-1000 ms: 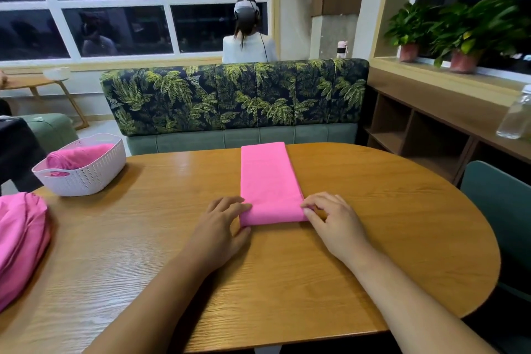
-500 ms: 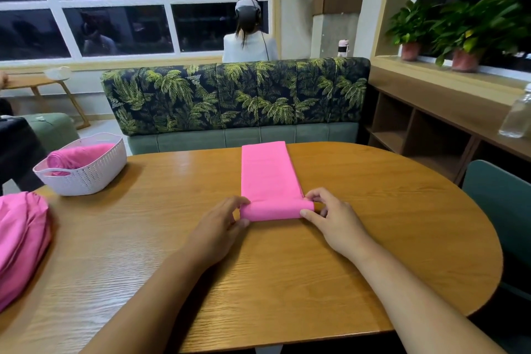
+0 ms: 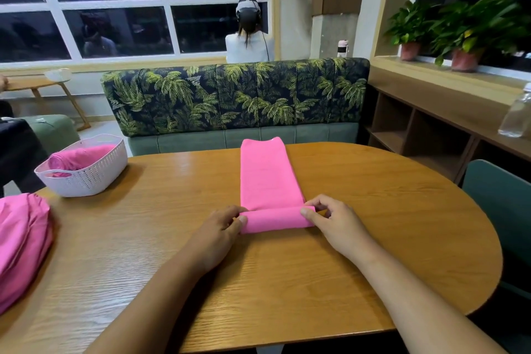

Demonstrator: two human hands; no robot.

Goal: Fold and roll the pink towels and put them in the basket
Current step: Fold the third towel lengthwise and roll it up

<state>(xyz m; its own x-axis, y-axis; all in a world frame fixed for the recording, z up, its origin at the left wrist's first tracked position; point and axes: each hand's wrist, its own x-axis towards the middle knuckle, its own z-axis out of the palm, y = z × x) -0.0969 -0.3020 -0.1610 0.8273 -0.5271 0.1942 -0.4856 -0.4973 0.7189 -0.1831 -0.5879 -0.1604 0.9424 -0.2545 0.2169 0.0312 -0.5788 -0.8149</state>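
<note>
On the worktop [image 3: 373, 238]: a folded pink towel [image 3: 267, 178] lies at the centre as a long strip running away from the person.
Towel pile [image 3: 20, 238]: loose pink cloth at the left edge.
Basket [image 3: 86, 181]: white, far left, holding one rolled towel [image 3: 77, 156].
Change: the roll at the strip's near end is thicker than half a second ago.
Left hand [image 3: 218, 233]: pinches the roll's left end.
Right hand [image 3: 336, 224]: pinches its right end.

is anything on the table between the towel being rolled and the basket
Nothing visible. The table between the pink towel, held at its rolled end by the left hand and right hand, and the basket shows only bare wood. The pink pile at the left edge lies nearer the person, off that line.
</note>
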